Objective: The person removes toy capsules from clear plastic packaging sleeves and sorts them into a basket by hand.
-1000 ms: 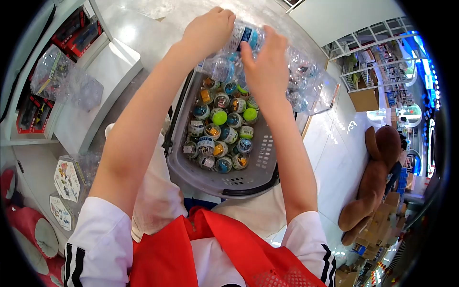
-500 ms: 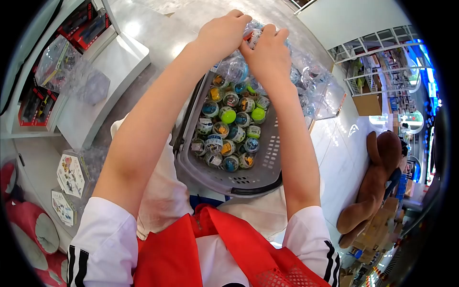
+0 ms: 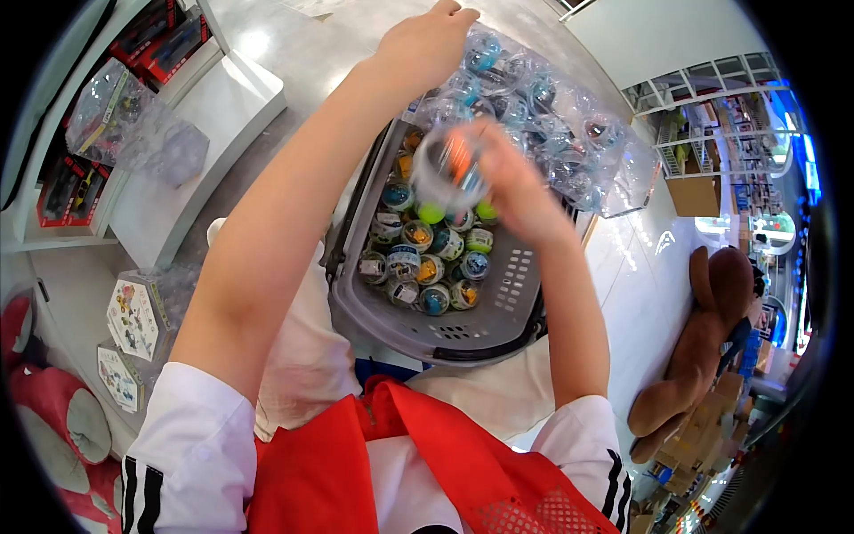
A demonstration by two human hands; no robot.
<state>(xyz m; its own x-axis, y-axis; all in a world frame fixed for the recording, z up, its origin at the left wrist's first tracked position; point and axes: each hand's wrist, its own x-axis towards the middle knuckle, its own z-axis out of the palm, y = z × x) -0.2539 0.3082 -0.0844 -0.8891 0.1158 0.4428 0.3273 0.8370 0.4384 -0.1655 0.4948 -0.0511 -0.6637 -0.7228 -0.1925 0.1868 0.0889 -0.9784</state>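
My right hand (image 3: pixel 519 191), blurred by motion, holds a clear toy capsule (image 3: pixel 447 166) with something orange inside, above the grey plastic basket (image 3: pixel 480 334). Inside the basket lie several round capsules (image 3: pixel 418 235) with orange, blue and green contents. My left hand (image 3: pixel 431 46) is closed at the near-left edge of a clear plastic container (image 3: pixel 627 169), its fingertips partly out of sight. Many-coloured capsules, mostly clear and blue, fill that container (image 3: pixel 543 93), which sits beyond the basket and partly over its far end.
To the left, a white shelf (image 3: pixel 222 116) carries red boxes and a clear package (image 3: pixel 111 116). Hexagonal boxes (image 3: pixel 133 316) and a pink plush toy (image 3: pixel 67 400) lie below it. At right are a brown plush toy (image 3: pixel 703 347), cardboard boxes (image 3: pixel 703 423) and white wire racks (image 3: pixel 680 84).
My right hand has moved down and away from my left, carrying a capsule over the basket. My left hand has shifted slightly up, and more of the clear container shows.
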